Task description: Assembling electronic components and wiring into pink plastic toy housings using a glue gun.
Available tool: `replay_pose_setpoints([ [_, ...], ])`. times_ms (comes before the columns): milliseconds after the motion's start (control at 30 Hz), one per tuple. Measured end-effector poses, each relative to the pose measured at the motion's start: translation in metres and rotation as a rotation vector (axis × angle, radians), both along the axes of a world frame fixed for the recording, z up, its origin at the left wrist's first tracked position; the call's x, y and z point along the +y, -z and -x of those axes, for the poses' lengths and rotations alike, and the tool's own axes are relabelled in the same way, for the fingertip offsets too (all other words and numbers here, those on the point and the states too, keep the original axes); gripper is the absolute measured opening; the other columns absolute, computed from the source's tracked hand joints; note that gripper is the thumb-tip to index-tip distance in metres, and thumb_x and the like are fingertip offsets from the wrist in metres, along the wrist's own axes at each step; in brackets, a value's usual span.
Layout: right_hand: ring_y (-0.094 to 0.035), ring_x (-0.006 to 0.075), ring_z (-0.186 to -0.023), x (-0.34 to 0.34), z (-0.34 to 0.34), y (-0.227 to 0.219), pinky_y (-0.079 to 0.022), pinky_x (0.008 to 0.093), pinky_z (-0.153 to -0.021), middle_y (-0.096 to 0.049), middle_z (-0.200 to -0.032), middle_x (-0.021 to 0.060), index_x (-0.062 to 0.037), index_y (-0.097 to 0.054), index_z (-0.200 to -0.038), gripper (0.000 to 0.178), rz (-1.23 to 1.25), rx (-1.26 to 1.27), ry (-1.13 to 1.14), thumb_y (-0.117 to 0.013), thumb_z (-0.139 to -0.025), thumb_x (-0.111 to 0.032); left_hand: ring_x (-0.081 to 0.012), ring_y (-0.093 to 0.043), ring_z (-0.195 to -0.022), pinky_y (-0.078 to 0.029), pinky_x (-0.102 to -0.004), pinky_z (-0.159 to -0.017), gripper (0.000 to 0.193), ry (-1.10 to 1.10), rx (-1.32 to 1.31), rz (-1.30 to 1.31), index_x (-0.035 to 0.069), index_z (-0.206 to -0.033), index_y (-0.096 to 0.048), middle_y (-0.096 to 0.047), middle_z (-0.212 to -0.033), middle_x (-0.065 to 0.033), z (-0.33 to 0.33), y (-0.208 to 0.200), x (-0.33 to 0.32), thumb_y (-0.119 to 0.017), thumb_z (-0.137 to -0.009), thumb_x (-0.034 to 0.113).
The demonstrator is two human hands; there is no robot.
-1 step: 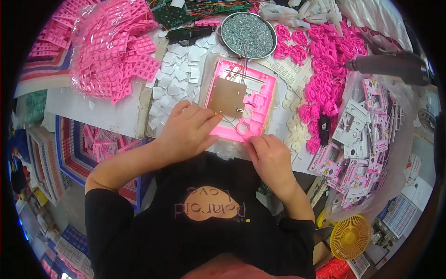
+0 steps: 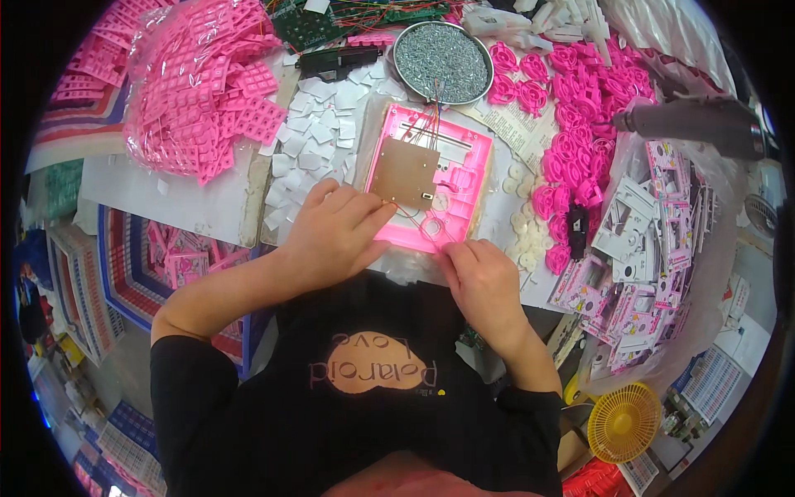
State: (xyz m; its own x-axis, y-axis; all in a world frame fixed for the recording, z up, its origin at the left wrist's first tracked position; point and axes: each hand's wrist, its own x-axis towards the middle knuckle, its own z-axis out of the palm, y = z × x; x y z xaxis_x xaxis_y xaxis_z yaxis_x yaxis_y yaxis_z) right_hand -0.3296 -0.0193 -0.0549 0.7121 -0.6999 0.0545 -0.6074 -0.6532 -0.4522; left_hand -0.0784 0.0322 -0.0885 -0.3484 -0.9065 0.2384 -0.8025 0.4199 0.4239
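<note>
In front of me lies a pink plastic housing (image 2: 478, 157), its inner side up, with a brown circuit board (image 2: 404, 174) in it. Thin wires (image 2: 407, 214) run from the board's lower edge toward a small ring in the housing's near part. My left hand (image 2: 339, 228) rests over the near left corner, its fingers bent together and the fingertips at the wires by the board. What those fingertips pinch is hidden. At the housing's near edge my right hand (image 2: 482, 277) is closed, thumb and forefinger pinching a thin wire end.
A round tray of screws (image 2: 443, 62) stands beyond the housing. White paper pieces (image 2: 319, 132) lie to its left, near bagged pink keypads (image 2: 199, 91). Rightward are pink rings (image 2: 575, 132), white discs (image 2: 526, 224), a dark electric screwdriver (image 2: 696, 124) and printed panels (image 2: 646, 248).
</note>
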Motion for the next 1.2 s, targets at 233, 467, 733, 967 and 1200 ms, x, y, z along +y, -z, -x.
replay_pose_setpoints([
  [233,-0.06,0.0248,-0.064,-0.03,0.004,0.015,-0.048,0.038,-0.052,-0.059,-0.069,0.0062,-0.0081,-0.062,-0.077,0.017,0.049,-0.109,-0.207,-0.078,-0.08,-0.014,-0.0219,-0.057,-0.098,-0.036,-0.0453,-0.094,0.048,-0.019,-0.007,-0.057,0.008,-0.123,-0.065,-0.061,-0.109,-0.0046,0.002,-0.007,0.002,-0.077,-0.079,0.025],
  [467,-0.054,0.0186,-0.053,-0.003,0.025,0.044,-0.041,0.0334,-0.046,-0.053,-0.06,0.0018,-0.0085,-0.072,-0.109,0.03,0.276,-0.127,-0.146,-0.08,-0.081,-0.017,-0.02,-0.058,-0.094,-0.037,-0.046,-0.092,0.036,0.075,0.16,0.059,0.01,-0.11,-0.068,-0.06,-0.098,-0.0009,0.035,0.001,0.007,-0.074,-0.076,0.019],
  [733,-0.05,0.0183,-0.046,0.012,0.037,0.041,-0.039,0.0339,-0.044,-0.049,-0.055,0.0016,-0.0068,-0.066,-0.131,0.049,0.147,0.006,-0.032,-0.077,-0.084,-0.013,-0.0175,-0.058,-0.096,-0.036,-0.046,-0.092,0.044,0.25,0.08,0.025,0.012,-0.122,-0.067,-0.061,-0.103,0.0008,0.043,0.015,-0.003,-0.074,-0.08,0.021],
  [967,-0.05,0.0178,-0.043,0.023,0.042,0.033,-0.04,0.0331,-0.042,-0.047,-0.052,0.0013,-0.0006,-0.065,-0.131,0.049,0.173,-0.04,-0.071,-0.075,-0.086,-0.015,-0.0187,-0.057,-0.093,-0.041,-0.0461,-0.09,0.045,0.337,-0.086,0.15,0.005,-0.123,-0.065,-0.06,-0.103,-0.003,0.041,0.007,-0.004,-0.064,-0.082,0.023],
  [1200,-0.053,0.0196,-0.045,0.038,0.012,-0.005,-0.046,0.0316,-0.043,-0.053,-0.053,0.0009,0.0038,-0.064,-0.131,0.046,0.253,0.666,-0.304,-0.061,-0.087,-0.012,-0.0215,-0.058,-0.093,-0.046,-0.0346,-0.087,0.045,0.492,-0.412,0.397,-0.003,-0.117,-0.066,-0.062,-0.105,-0.01,0.048,-0.003,-0.008,-0.058,-0.081,0.023],
])
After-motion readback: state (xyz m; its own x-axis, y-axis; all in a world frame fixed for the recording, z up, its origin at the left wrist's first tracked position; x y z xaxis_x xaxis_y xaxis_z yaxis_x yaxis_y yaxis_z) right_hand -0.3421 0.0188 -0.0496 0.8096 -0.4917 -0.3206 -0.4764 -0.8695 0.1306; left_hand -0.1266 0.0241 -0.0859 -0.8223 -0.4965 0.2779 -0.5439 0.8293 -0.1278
